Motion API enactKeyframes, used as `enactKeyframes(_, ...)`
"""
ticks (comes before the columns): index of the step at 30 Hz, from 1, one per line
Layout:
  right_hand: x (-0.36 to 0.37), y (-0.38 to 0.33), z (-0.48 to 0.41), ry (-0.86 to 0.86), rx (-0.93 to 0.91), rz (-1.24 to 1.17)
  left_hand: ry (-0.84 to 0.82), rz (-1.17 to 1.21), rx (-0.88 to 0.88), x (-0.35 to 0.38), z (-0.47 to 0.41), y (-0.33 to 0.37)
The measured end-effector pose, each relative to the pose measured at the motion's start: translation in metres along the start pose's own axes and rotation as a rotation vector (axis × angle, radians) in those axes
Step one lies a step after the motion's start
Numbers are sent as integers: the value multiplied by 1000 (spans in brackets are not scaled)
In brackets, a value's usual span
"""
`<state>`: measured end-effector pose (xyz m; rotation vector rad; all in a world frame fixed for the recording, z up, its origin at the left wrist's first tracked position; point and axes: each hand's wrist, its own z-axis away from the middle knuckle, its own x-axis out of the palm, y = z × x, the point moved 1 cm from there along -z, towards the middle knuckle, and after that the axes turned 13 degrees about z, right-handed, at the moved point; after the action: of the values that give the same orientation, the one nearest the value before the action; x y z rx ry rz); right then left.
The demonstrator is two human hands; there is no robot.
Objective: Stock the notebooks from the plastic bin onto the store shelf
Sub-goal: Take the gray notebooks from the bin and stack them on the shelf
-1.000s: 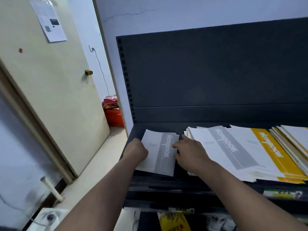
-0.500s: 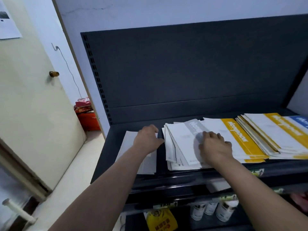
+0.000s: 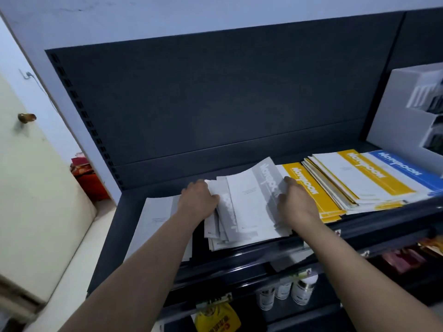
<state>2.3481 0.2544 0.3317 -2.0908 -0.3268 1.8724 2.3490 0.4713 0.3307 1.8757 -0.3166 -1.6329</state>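
The fingers of the left hand (image 3: 199, 200) curl over the left edge of a loose pile of grey notebooks (image 3: 247, 209), and those of the right hand (image 3: 297, 202) curl round the pile's right edge, so both hands grasp it between them; the thumbs are mostly hidden, so how far they reach under I cannot tell. The top cover of the pile arches upward at its far end, and the lower copies fan out unevenly toward the front edge of the dark shelf (image 3: 239, 261), where the pile lies about midway along. Just left of it, under the left forearm and toward the shelf's front left corner, a single grey notebook (image 3: 155, 219) lies flat. Touching the pile's right side are yellow notebooks (image 3: 309, 190), then a second overlapping stack with a blue notebook (image 3: 402, 166) at the right end. A white display box (image 3: 395, 111) stands in the back right corner. Bottles (image 3: 302, 288) stand on the level below.
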Motion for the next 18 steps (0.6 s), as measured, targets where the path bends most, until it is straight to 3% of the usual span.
enactKeyframes(5, 6, -8, -6, -88, -6, -320, 25, 132, -9, -2, 3, 8)
enactKeyframes(8, 11, -18, -5, -116, -1, -446, -40, 431, -79, -4, 1, 9)
enactKeyframes(11, 13, -29, -2, -143, -89, -396, -23, 650, -164, -12, 1, 2)
enactKeyframes(18, 27, -71, 17, -128, -449, -18, 258, 374, -313, -80, 23, -84)
